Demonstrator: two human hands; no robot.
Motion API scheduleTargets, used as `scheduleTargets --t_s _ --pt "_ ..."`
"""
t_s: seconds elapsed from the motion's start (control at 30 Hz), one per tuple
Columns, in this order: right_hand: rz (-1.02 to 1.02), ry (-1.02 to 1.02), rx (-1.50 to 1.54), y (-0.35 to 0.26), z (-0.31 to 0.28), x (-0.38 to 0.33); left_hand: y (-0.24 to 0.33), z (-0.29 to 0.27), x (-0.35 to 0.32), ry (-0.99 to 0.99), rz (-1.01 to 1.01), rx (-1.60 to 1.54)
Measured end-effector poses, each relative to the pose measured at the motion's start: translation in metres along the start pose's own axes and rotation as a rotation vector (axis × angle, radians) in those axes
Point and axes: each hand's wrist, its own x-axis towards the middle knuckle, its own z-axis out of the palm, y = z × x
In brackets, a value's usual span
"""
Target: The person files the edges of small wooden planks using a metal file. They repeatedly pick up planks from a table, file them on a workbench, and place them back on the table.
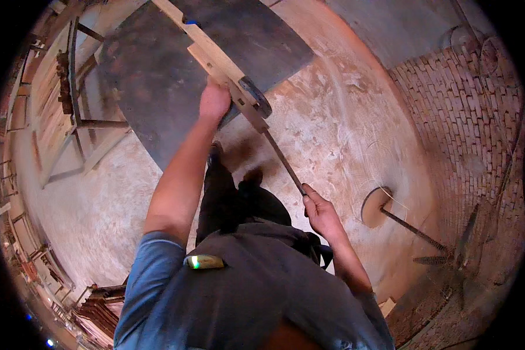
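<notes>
In the head view, the left hand (216, 100) grasps a long wooden piece (213, 52) slanting over a dark panel (163, 70); part of its fingers is hidden by the wood. The right hand (322, 214) has its fingers closed around the lower end of a thin dark rod (283, 158), whose upper end meets the wood's near end. A brick wall (449, 111) and a round base (373, 208) on the floor (321, 128) lie to the right.
</notes>
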Motion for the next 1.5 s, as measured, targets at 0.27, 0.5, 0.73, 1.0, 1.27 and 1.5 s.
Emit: scheduleTargets --t_s 0.27,0.5,0.73,1.0,1.27,1.5 --pt "0.023 0.002 -0.058 -0.047 0.005 0.021 0.002 -0.024 0.038 -0.084 -0.077 -0.037" --pt "0.002 -0.012 -0.082 -0.067 0.007 0.032 -0.017 -0.022 0.069 -0.045 -0.057 -0.033" --pt "-0.028 -0.024 -0.088 -0.080 0.010 0.044 -0.013 -0.034 0.077 -0.025 -0.004 -0.021" --pt "-0.057 -0.006 -0.121 -0.094 0.013 0.053 -0.006 -0.048 0.087 -0.045 -0.006 -0.076" --pt "-0.155 0.042 -0.115 -0.105 0.021 0.065 -0.030 -0.047 0.121 -0.023 0.000 -0.016" --pt "-0.079 0.031 -0.116 -0.119 0.028 0.078 -0.005 -0.068 0.121 -0.056 -0.023 -0.096"
